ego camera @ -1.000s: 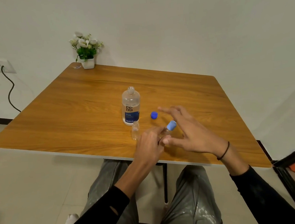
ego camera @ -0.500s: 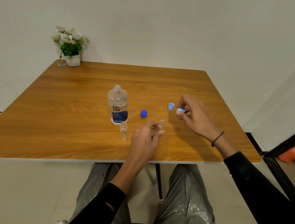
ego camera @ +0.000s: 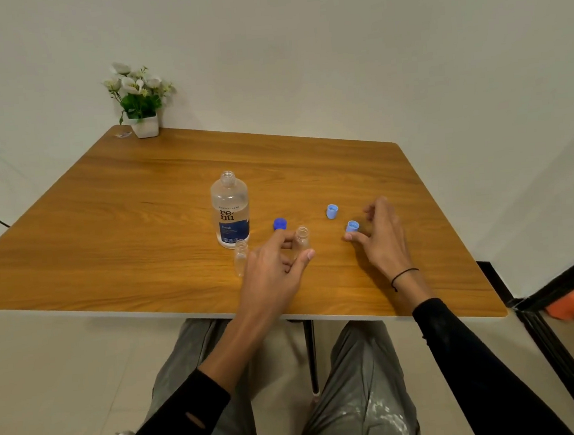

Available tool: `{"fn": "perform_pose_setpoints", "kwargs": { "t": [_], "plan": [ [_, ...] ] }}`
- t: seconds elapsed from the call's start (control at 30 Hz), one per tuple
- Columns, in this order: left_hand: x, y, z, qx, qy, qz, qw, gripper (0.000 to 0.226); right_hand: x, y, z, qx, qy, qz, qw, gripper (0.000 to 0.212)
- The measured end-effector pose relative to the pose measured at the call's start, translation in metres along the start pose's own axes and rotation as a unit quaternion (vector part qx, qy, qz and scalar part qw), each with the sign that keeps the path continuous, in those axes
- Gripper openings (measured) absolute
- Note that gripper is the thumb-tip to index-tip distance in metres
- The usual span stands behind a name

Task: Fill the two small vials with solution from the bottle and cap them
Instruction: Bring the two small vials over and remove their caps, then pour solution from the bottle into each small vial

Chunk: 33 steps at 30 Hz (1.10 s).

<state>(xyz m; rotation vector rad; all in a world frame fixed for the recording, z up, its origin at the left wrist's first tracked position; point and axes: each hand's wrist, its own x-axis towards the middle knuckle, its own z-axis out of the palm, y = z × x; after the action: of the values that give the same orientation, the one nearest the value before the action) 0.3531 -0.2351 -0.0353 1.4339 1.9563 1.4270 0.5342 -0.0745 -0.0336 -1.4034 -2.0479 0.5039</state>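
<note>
On the wooden table (ego camera: 142,228) the clear plastic solution bottle (ego camera: 230,209) and two small clear vials, one free-standing (ego camera: 241,257) and one (ego camera: 302,238) pinched by the left hand (ego camera: 276,269), are seen uncapped and apparently unfilled, while a light blue cap (ego camera: 352,226) is touched by the right hand's (ego camera: 382,240) loosely spread fingers.

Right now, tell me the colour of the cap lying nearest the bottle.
Dark blue; that cap shows clearly in the head view beside the bottle.

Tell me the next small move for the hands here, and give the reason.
Probably let the right hand leave the light blue cap on the table and reach for the bottle. Both vials stand uncapped and look empty, the bottle is already open, and the left hand holds the nearer vial steady for pouring.
</note>
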Motion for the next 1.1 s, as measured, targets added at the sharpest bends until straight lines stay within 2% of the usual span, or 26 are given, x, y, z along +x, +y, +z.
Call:
{"fn": "perform_pose_setpoints", "kwargs": {
  "t": [0.17,0.23,0.37,0.43,0.57,0.67,0.8,1.0,1.1],
  "plan": [
    [-0.010,0.005,-0.048,-0.047,0.052,-0.002,0.998,0.027,-0.016,-0.026,0.007,0.015,0.095,-0.052,0.994,0.049],
    [-0.009,0.003,-0.065,-0.062,0.082,-0.002,0.995,0.023,-0.022,-0.049,0.018,0.051,0.096,-0.097,0.989,0.043],
    [-0.002,-0.004,-0.093,-0.065,0.125,-0.009,0.990,0.022,-0.024,-0.097,0.051,0.150,0.013,-0.146,0.978,0.043],
    [0.001,-0.009,-0.105,-0.055,0.136,-0.011,0.989,0.023,-0.018,-0.116,0.066,0.199,-0.037,-0.142,0.969,0.055],
    [0.010,-0.025,-0.128,-0.036,0.156,-0.014,0.987,0.022,0.004,-0.148,0.090,0.231,-0.168,-0.125,0.950,0.094],
    [0.019,-0.037,-0.137,-0.015,0.160,-0.015,0.987,0.025,0.014,-0.155,0.108,0.231,-0.219,-0.144,0.937,0.092],
    [0.032,-0.052,-0.139,0.008,0.159,-0.018,0.987,0.039,0.018,-0.155,0.121,0.260,-0.189,-0.177,0.930,0.074],
    [0.052,-0.058,-0.136,0.067,0.134,0.009,0.989,0.049,0.039,-0.164,0.108,0.156,-0.137,-0.266,0.941,0.079],
    [0.059,-0.058,-0.135,0.088,0.134,0.011,0.987,0.049,0.047,-0.163,0.103,0.101,-0.124,-0.275,0.948,0.080]
  ]
}}
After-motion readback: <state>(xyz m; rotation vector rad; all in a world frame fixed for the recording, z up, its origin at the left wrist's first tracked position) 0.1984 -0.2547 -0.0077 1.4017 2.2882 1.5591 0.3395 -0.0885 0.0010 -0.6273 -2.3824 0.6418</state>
